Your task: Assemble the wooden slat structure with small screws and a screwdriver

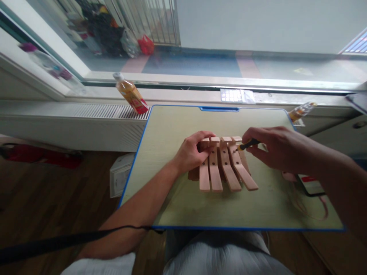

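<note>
On the table lies a wooden piece (215, 172) made of several pale slats fixed side by side, each with dark holes and a raised block at its far end. My left hand (190, 151) is closed around its left end, thumb and fingers gripping the blocks. In my right hand (272, 147) is a screwdriver (249, 144) with a black and yellow handle, pinched between thumb and fingers. Its tip meets the rightmost slat near a hole there. Under the slats a brown wooden part shows, mostly hidden.
The yellow-green table (166, 126) has a blue edge. To the right, a phone (312, 187) is partly covered by my forearm. A drink bottle (132, 93) stands on the radiator, another bottle (302, 111) is beyond the right corner. A black strap (74, 240) crosses the lower left.
</note>
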A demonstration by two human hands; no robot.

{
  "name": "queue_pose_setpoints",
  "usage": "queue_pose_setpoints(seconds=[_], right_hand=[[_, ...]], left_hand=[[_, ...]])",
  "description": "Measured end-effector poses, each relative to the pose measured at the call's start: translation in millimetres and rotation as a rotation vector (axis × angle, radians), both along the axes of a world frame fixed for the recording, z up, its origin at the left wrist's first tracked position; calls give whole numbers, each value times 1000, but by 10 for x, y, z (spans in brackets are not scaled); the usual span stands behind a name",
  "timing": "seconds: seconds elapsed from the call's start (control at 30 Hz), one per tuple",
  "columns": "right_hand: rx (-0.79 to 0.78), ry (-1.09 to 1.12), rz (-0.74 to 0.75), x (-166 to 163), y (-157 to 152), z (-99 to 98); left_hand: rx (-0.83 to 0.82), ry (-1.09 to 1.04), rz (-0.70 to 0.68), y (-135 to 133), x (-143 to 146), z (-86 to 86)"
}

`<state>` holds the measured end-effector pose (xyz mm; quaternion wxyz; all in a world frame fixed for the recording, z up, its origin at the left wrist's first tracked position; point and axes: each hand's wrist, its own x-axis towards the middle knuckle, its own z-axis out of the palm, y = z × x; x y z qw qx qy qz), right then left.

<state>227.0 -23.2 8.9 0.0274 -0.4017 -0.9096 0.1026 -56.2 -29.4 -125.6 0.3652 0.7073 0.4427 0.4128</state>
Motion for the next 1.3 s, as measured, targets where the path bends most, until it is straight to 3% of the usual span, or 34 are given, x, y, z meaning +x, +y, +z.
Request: queue_pose_setpoints(seconds=[0.23,0.5,0.73,1.03,1.3], right_hand=[[23,-71,-105,-53,140,0],[48,-155,-171,-79,96,57],[55,-45,-78,-129,21,218],[-21,-35,-30,-266,30,19],[6,-84,62,-306,74,45]], left_hand=[[19,-21,-4,13,27,-41],[3,-55,-11,16,45,-48],[19,-34,-12,20,28,-56],[22,-26,-9,1,27,-25],[16,-24,-5,-4,28,-12]])
